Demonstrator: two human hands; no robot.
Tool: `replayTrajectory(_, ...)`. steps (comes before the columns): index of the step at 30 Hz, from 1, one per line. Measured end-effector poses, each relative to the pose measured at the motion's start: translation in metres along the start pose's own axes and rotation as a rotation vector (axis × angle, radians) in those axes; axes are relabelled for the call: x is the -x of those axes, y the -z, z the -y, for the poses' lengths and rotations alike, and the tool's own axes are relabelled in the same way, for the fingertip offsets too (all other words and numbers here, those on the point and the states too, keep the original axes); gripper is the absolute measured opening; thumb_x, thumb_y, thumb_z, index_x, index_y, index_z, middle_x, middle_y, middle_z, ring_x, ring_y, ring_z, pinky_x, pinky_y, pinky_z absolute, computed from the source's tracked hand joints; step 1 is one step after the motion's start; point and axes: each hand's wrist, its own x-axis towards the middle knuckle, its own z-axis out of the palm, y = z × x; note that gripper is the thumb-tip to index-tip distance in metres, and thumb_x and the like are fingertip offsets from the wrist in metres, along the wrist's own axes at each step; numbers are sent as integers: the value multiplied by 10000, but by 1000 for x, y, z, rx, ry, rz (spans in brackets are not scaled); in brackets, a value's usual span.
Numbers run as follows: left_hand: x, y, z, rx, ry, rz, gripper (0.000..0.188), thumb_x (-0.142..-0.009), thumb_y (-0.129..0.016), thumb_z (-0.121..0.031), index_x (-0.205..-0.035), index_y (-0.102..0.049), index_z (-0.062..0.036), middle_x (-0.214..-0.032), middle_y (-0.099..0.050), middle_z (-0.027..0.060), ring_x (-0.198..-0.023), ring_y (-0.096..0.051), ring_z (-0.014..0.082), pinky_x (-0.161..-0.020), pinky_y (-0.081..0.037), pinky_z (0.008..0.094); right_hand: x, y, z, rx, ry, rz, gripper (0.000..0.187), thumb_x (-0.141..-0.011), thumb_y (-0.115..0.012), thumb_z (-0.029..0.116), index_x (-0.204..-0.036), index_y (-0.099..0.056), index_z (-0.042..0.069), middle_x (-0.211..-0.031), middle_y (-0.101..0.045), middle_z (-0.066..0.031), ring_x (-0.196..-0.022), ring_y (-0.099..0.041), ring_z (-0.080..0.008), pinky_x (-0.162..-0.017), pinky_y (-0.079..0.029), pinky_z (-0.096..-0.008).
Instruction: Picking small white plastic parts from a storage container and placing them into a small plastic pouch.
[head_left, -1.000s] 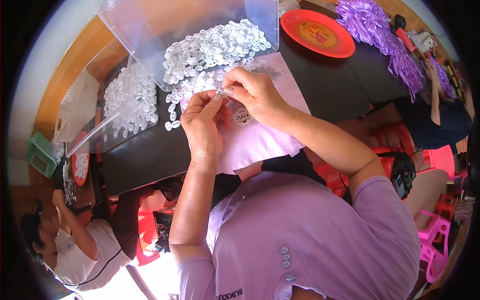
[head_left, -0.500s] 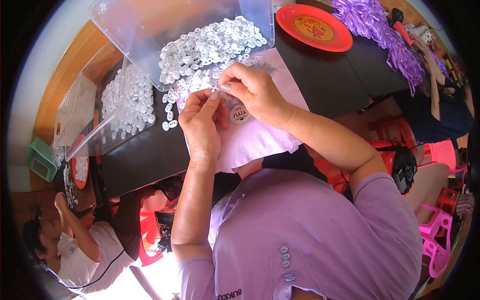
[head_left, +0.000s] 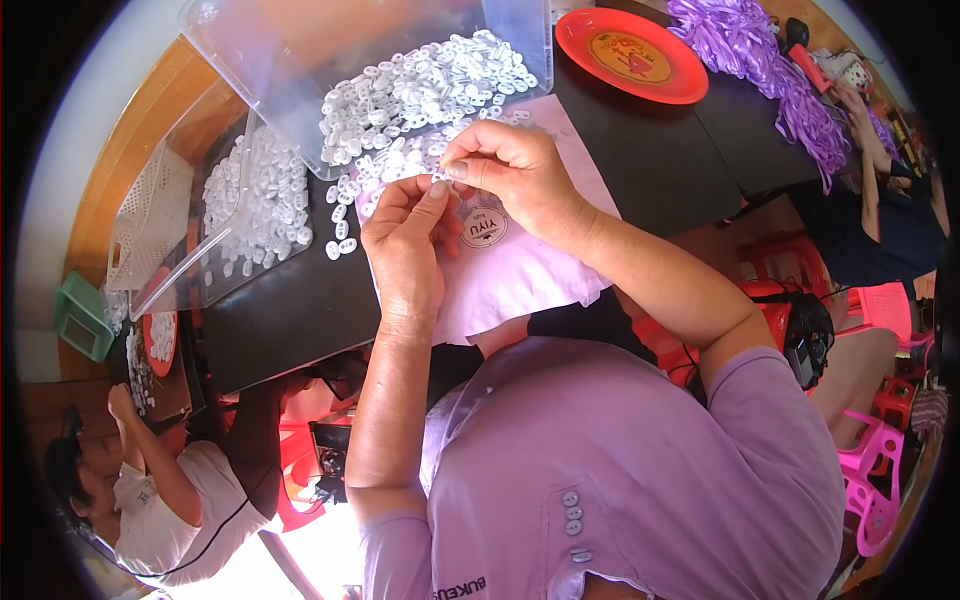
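Observation:
My left hand [head_left: 404,238] and my right hand [head_left: 520,178] meet over a pink cloth bag [head_left: 530,280] on the dark table. Both are closed in a pinch, fingertips nearly touching. Between them a small white plastic piece [head_left: 439,178] shows in part; its far side is hidden by my fingers. Just beyond my fingertips, loose white oval pieces with holes [head_left: 400,155] lie on the bag's upper end. More of them [head_left: 430,85] fill the tilted clear plastic bin [head_left: 270,50] behind.
A second clear bin [head_left: 235,215] of white pieces stands at left, near a green basket [head_left: 84,318]. At the back right are a red plate [head_left: 660,85] and purple ribbons [head_left: 735,45]. One person [head_left: 180,490] sits at lower left; another person's arm [head_left: 868,170] is at right.
My hands stay pinched together over the bag, with only a slight shift of the fingers. The whole view has moved very slightly.

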Motion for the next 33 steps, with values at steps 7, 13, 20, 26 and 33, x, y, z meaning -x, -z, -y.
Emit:
replayTrajectory(7,2,-5,-3,43,14,-4,100,-932,-598,-86,-940,-593,13,-754,-625,63,-557,-533,101,-465,-386,226,-2,2,-1,-64,10,-5,63,-891,-643,20,-943,-654,-14,-834,-655,-38,-747,-619,-93,-677,-518,-233)
replayTrajectory(13,2,-4,-2,63,17,-14,97,-925,-595,-78,-927,-595,19,-754,-630,78,-557,-533,110,-466,-386,232,0,2,2,-68,-7,-24,51,-885,-643,2,-929,-660,-18,-833,-655,-36,-733,-608,-94,-677,-514,-234)
replayTrajectory(20,3,-2,-2,67,16,-5,99,-922,-594,-77,-921,-595,22,-731,-623,79,-551,-525,113,-466,-384,233,0,3,-1,22,57,13,39,-882,-640,-4,-914,-658,-18,-819,-653,-34,-717,-596,-86,-657,-501,-232)
replayTrajectory(26,5,-1,4,-93,-45,-59,105,-922,-588,-70,-948,-587,32,-748,-606,72,-541,-527,123,-463,-373,231,2,4,-12,280,195,10,26,-875,-634,-2,-895,-622,-14,-804,-653,-37,-736,-611,-101,-662,-500,-256)
replayTrajectory(33,4,-1,11,-497,-296,-113,89,-912,-619,-91,-882,-611,-7,-694,-584,1,-560,-484,51,-498,-384,204,2,2,-13,514,293,16,56,-850,-606,-29,-895,-580,-7,-774,-646,-92,-708,-616,-151,-648,-491,-285)
